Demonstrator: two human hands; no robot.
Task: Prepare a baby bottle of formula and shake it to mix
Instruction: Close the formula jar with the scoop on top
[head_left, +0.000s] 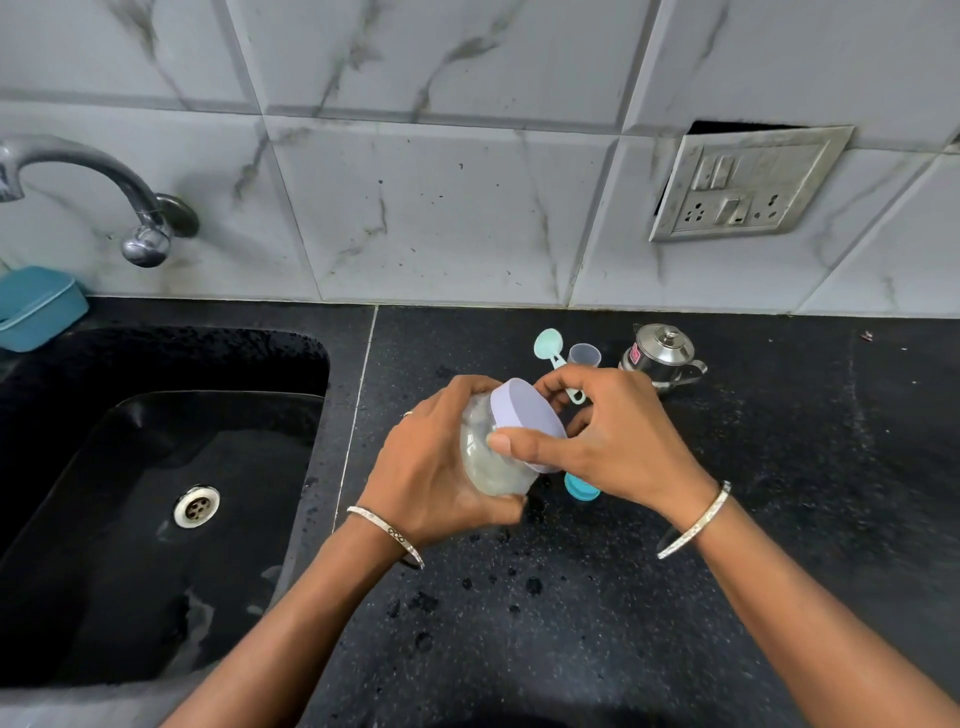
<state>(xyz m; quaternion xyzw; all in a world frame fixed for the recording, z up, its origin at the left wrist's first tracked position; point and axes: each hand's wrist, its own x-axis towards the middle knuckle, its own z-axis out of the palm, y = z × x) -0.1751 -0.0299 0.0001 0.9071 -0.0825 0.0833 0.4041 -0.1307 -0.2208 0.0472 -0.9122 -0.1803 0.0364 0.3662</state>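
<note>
Jar (491, 460), clear and cloudy, sits tilted above the black counter (675, 571) beside the sink (104, 467). The left hand (431, 467) wraps its body, and the right hand (623, 436) pinches its flat lavender lid (524, 415). A mint scoop (546, 345) and small cup (584, 356) lie behind.

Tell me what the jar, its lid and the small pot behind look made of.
The jar looks clear plastic, see-through though cloudy. Its lid seems matte lilac plastic, opaque. The small pot is likely stainless steel: mirror-bright, reflective.
</note>
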